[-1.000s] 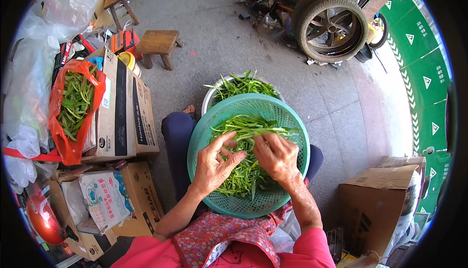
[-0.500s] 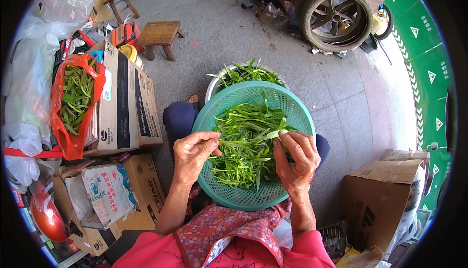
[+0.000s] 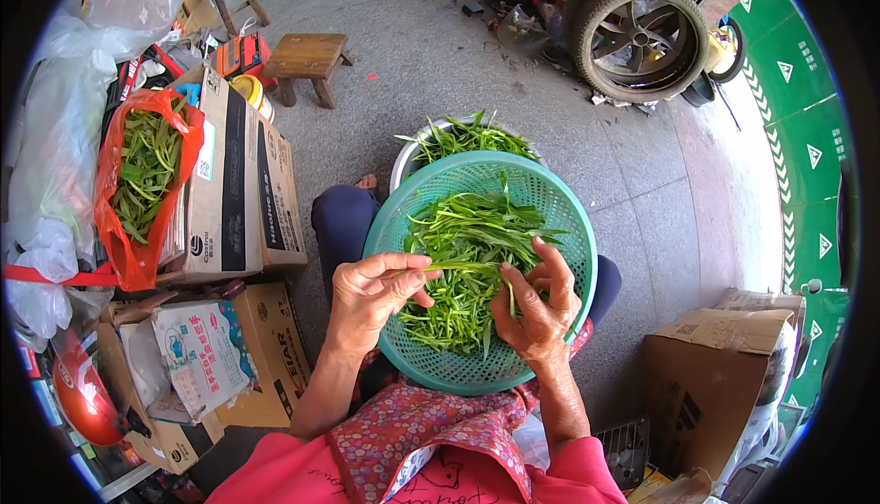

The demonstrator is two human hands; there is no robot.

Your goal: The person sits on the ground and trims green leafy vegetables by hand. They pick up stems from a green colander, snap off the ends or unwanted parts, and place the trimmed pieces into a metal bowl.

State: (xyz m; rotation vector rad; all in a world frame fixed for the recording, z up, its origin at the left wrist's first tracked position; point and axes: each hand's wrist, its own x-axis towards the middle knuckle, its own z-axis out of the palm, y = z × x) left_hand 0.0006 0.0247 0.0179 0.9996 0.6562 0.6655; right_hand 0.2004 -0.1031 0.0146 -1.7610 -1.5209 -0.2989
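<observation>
A teal plastic colander rests on my lap, partly filled with leafy green stems that look like water spinach. Above its left side my left hand pinches one end of a green stem between thumb and fingertips. The stem stretches across to my right hand, whose thumb and a fingertip close on its other end while the remaining fingers are bent and lifted. Just beyond the colander, a pale metal basin holds more of the same greens and is partly hidden by the colander's rim.
At my left, a red plastic bag of greens stands by cardboard boxes. A wooden stool sits ahead on the left, and a wheel with a tyre lies ahead right. An open carton is at my right.
My right hand has shifted slightly left and lower, its fingers now more spread. A pale, thicker stem piece in it no longer shows. The left hand has moved slightly right, still pinching.
</observation>
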